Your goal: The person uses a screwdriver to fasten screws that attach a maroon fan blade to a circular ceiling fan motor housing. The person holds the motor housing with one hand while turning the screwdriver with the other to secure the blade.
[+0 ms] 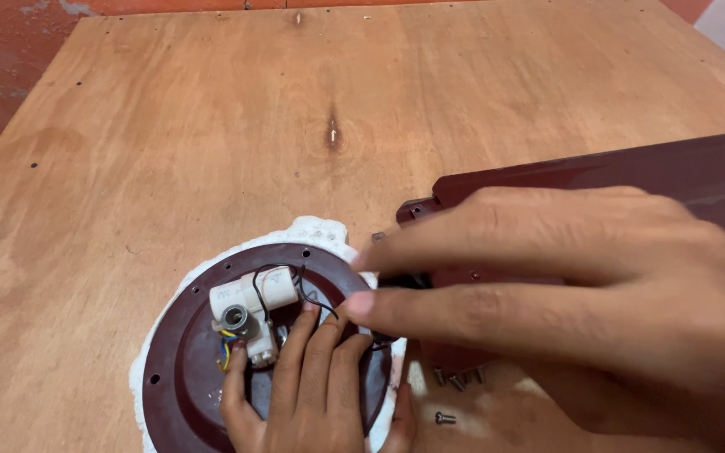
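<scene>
On the wooden table (169,151), near its front edge, a round dark-red motor housing (179,352) lies flat on a white foam pad (320,228), and the left hand (312,394) presses its fingers together on the housing beside the white capacitor (253,294). To the right, the right hand (564,285) pinches a black part at the housing's rim; what it grips is not clear. The dark-red fan blade (631,168) has its long axis running right and slightly away, small screws (455,382) lie just under it, and much free table stays behind and to the left.

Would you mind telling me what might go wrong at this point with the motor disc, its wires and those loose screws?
1. The thin black wires run under the right hand; a tug might strain them at the white capacitor.
2. The loose screws near the table edge could roll off.
3. The left hand may get pinched between the maroon disc and blade.
</scene>
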